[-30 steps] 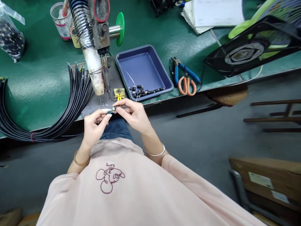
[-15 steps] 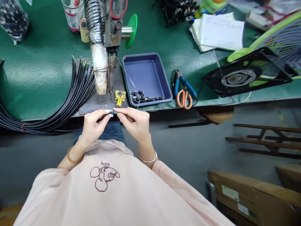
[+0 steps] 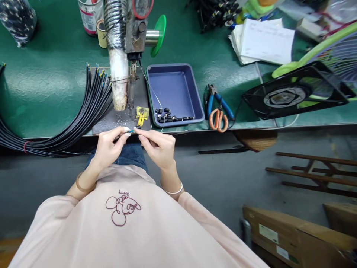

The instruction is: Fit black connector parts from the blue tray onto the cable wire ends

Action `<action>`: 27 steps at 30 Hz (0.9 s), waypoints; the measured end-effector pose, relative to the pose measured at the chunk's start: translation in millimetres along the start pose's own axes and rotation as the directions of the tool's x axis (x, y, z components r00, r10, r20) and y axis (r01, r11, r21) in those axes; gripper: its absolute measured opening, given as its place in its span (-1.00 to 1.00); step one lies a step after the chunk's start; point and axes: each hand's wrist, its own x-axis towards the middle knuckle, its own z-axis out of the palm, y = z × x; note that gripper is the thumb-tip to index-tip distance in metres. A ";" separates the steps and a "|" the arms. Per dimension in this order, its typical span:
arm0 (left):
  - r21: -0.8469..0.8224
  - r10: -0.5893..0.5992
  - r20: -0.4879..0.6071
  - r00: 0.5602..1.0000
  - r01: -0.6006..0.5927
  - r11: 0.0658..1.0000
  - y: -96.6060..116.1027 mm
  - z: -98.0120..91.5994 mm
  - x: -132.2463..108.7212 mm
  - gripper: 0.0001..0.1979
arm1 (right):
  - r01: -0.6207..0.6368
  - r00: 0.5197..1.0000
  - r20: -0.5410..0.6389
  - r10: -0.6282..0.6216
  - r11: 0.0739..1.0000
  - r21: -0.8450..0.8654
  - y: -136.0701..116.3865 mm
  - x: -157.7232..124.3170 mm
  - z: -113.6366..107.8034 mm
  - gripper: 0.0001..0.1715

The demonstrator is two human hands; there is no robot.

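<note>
My left hand (image 3: 108, 146) and my right hand (image 3: 158, 146) meet at the bench's front edge, both pinched on a small cable end (image 3: 132, 130) with coloured wires between their fingertips. What exactly the right fingers grip is too small to make out. Just beyond them stand a soldering machine (image 3: 128, 44) on a dark plate and a small yellow fixture (image 3: 142, 113). A bundle of black cables (image 3: 83, 115) fans out to the left. A blue tray (image 3: 174, 91) holds several small black parts (image 3: 170, 116).
Blue-handled pliers and orange scissors (image 3: 219, 109) lie right of the tray. A black fan (image 3: 292, 95) and papers (image 3: 263, 39) sit at the right, jars (image 3: 89, 15) at the back. Cardboard boxes (image 3: 295, 230) and a wooden frame (image 3: 312, 167) are on the floor at right.
My head has tilted, so the bench sits lower in view. Both hands stay pinched together on the cable end and have moved slightly toward the plate's edge.
</note>
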 end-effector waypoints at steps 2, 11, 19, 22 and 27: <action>-0.037 -0.024 0.022 0.999 0.024 0.999 0.6 -0.6 0.5 -0.76 | 0.038 0.999 0.014 -0.038 0.999 -0.009 1.6 -1.3 0.0 -0.73; -0.068 -0.052 0.049 0.997 0.055 0.996 2.0 1.1 1.2 -0.80 | 0.032 0.998 -0.053 -0.032 0.999 -0.018 0.6 -3.3 -2.5 -0.75; -0.005 -0.028 0.005 1.000 0.028 1.000 -1.2 3.8 -0.9 -0.81 | 0.110 0.994 0.019 -0.108 0.983 -0.147 4.0 -8.5 3.3 -0.68; 0.061 0.027 -0.005 1.000 -0.026 0.998 -2.6 5.2 -2.0 -0.83 | 0.134 0.991 0.029 -0.130 0.972 -0.195 3.2 -10.1 4.3 -0.66; 0.121 0.113 0.013 0.994 -0.113 0.986 -8.2 7.6 -4.2 -0.88 | 0.180 0.984 0.048 -0.174 0.965 -0.189 1.1 -7.4 6.1 -0.67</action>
